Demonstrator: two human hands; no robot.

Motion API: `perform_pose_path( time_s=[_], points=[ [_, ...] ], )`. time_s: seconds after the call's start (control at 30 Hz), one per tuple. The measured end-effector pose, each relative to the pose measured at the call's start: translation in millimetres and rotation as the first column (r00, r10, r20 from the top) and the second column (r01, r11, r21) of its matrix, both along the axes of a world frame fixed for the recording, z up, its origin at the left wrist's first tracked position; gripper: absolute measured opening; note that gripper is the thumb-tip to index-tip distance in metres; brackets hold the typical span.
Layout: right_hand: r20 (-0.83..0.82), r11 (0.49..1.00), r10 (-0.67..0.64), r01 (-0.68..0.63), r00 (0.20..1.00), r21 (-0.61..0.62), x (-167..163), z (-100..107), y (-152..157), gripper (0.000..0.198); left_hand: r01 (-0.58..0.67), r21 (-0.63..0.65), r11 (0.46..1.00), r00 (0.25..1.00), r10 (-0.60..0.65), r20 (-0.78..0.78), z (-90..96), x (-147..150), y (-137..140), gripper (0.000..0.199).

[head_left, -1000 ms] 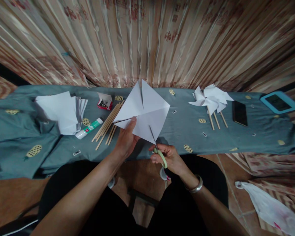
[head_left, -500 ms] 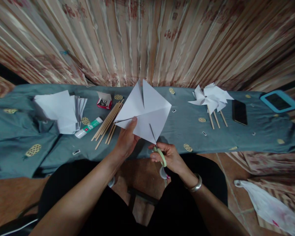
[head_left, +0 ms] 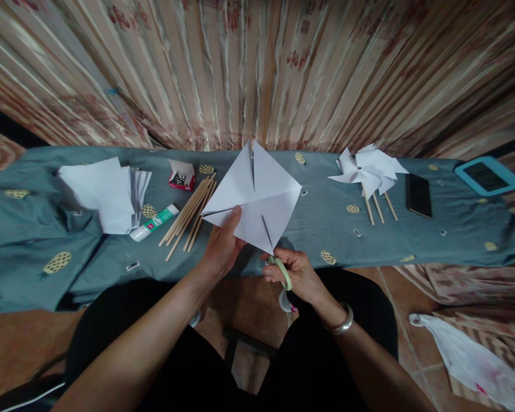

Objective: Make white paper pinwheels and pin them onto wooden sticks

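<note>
My left hand [head_left: 224, 245] grips a square sheet of white paper [head_left: 274, 191] near its lower left edge, thumb on top and fingers hidden beneath. The sheet is turned like a diamond and has slits running in from its top and left corners. My right hand [head_left: 295, 272] is closed around the light green handles of a pair of scissors [head_left: 284, 273]. One dark blade lies over the paper at the near corner, pointing toward the sheet's middle; the other blade is hidden under it.
Left of the sheet lie wooden sticks [head_left: 189, 214], a glue stick [head_left: 154, 223], a red box of pins [head_left: 182, 176] and stacked white paper [head_left: 100, 194]. To the right are paper pinwheels [head_left: 367, 169], a phone [head_left: 418, 195] and a blue-framed device [head_left: 487, 176]. A patterned curtain [head_left: 257, 74] hangs behind.
The paper has shifted slightly to the right, and the slit at its top corner looks narrower. Both hands keep their hold, and the scissors stay at the near corner.
</note>
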State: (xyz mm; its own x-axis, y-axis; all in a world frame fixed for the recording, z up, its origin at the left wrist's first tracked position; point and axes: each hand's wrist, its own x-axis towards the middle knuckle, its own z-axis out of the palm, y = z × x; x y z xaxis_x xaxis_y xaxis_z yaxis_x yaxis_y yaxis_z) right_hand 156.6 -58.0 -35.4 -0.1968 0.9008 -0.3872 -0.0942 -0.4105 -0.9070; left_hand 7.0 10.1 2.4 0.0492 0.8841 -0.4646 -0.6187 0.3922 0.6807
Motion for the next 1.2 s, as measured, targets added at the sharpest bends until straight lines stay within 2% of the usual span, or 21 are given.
perform_pose_path(
  time_s=[0.3, 0.53, 0.73, 1.0, 1.2],
  points=[
    [0.004, 1.000, 0.013, -0.013, 1.000, -0.017, -0.6, 1.5, 0.9, 0.045, 0.009, 0.018, 1.000, 1.000, -0.009, 0.007, -0.7, -0.1, -1.2, 0.023],
    [0.002, 1.000, 0.019, -0.019, 1.000, 0.010, -0.2, 7.4, 2.6, 0.042, 0.030, 0.035, 0.999, 0.999, -0.030, 0.023, -2.2, 0.5, -2.8, 0.016],
    [0.013, 0.999, 0.021, -0.021, 1.000, 0.035, 0.4, 7.2, 3.1, 0.041, 0.053, 0.072, 0.996, 0.998, -0.056, 0.042, -6.5, -0.3, -3.1, 0.026],
    [-0.006, 0.999, 0.018, -0.018, 1.000, 0.040, -0.3, 5.2, 2.9, 0.039, 0.033, 0.059, 0.998, 0.998, -0.037, 0.056, -9.1, -0.1, -2.3, 0.028],
    [-0.018, 0.999, 0.033, -0.032, 0.999, 0.004, 0.0, 4.9, 3.3, 0.040, 0.037, 0.062, 0.997, 0.997, -0.041, 0.061, -9.5, -0.3, -1.0, 0.017]
  ],
)
